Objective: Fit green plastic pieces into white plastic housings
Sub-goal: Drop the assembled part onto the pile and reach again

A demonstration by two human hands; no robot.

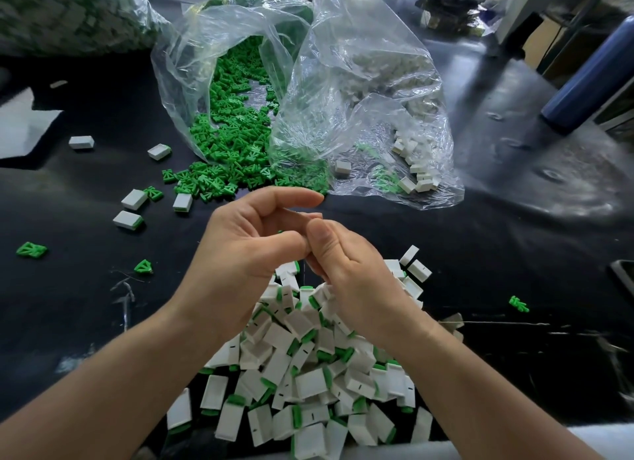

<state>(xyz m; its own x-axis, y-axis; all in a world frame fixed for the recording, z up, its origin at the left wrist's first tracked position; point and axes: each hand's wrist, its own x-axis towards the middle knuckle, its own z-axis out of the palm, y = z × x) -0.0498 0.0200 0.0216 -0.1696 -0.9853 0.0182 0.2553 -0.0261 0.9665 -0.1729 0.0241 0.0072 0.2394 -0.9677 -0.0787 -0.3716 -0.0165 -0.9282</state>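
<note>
**Assembly post: hands closed together above the finished pile**

The black table (480, 254) carries all stock. Two clear bags lie on their sides with mouths toward the worker, evidently so parts slide within reach. The left bag (192, 65) spills green pieces (233, 144); the right bag (377, 82) holds white housings (417, 175). The finished pile (308, 374) sits directly under the hands, likely so completed units simply drop. Its units lie every way, each with green at one short end. The left hand (247, 250) and right hand (350, 278) meet thumb to thumb, fingers curled. What the grip holds I cannot tell; any piece's axis is hidden.
</note>
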